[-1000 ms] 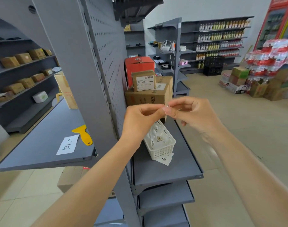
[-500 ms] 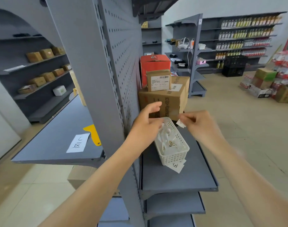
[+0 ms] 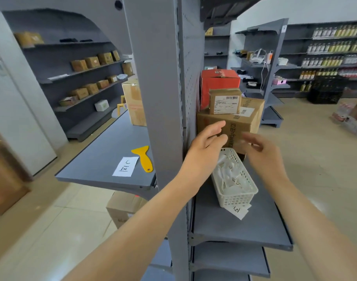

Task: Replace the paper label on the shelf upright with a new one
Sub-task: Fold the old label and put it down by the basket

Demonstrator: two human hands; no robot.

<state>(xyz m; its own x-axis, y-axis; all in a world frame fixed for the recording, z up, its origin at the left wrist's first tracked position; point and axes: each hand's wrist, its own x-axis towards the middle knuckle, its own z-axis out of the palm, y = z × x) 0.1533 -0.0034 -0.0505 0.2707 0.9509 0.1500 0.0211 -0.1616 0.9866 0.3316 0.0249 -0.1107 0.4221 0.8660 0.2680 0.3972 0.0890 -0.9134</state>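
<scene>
here both hands [image 3: 206, 147] hover over the basket [image 3: 237, 196] rim.

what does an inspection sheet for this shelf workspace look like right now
surface: grey shelf, mostly bare at the front.
job's things: white basket of paper bits on the shelf; paper label poking out under its front; shelf upright with no label seen on it.
clutter: yellow scraper and paper slip on the other shelf; stacked boxes behind the basket.
hands: left hand open above the basket; right hand blurred, grip unclear.
cables: white cable on a far shelf.
surroundings: store aisles, bottle racks.
</scene>
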